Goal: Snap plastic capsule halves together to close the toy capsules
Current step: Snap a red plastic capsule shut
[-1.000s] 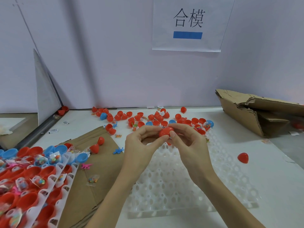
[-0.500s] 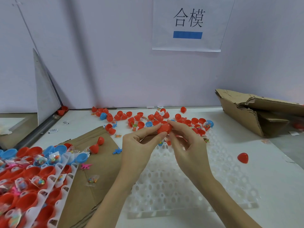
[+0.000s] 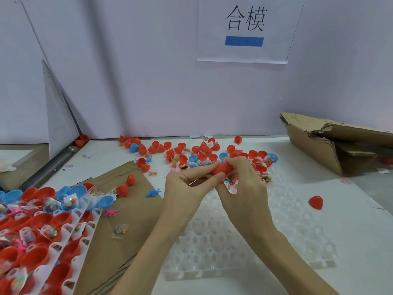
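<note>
A red capsule (image 3: 222,168) is held between both hands above the far end of a white holed tray (image 3: 244,241). My left hand (image 3: 187,188) pinches its left end with thumb and fingertips. My right hand (image 3: 244,184) curls its fingers over the right end and hides part of it. I cannot tell if the two halves are fully joined. Loose red and blue capsule halves (image 3: 202,153) lie scattered behind the hands.
At the left, a white tray (image 3: 74,226) holds red and blue halves with small bagged toys. Brown cardboard (image 3: 127,220) lies under it. One red half (image 3: 315,202) sits alone on the right. A torn cardboard box (image 3: 331,143) stands far right.
The hands have shifted slightly. The right hand's fingers now wrap further over the capsule, and the left hand's fingertips pinch its left end.
</note>
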`<action>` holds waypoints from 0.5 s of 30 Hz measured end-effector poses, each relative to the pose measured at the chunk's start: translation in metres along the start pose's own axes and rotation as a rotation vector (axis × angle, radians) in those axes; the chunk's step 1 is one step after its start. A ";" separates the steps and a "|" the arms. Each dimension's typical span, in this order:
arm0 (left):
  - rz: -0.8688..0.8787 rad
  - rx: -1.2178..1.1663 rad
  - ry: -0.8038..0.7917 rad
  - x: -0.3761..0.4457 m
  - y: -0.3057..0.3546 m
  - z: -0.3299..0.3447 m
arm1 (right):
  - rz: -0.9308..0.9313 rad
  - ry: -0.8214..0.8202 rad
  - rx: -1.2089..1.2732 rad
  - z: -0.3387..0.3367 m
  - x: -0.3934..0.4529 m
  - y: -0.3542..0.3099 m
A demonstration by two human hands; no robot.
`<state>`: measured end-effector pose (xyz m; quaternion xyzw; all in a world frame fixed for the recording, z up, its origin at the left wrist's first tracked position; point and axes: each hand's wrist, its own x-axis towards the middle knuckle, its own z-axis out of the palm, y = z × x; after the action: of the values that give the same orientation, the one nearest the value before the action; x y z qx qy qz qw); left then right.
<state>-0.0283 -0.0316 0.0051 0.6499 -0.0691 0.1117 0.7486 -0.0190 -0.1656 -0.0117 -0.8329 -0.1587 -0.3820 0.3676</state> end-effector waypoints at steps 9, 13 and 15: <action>0.013 -0.069 0.000 -0.004 0.004 0.004 | -0.034 0.005 0.058 -0.004 0.003 0.001; 0.022 -0.067 0.009 -0.005 0.006 0.005 | -0.043 0.018 0.090 -0.006 0.003 0.000; 0.024 -0.064 0.010 -0.005 0.006 0.006 | -0.021 0.028 0.112 -0.006 0.004 -0.001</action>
<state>-0.0342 -0.0370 0.0103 0.6241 -0.0766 0.1218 0.7680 -0.0196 -0.1696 -0.0056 -0.8038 -0.1834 -0.3880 0.4120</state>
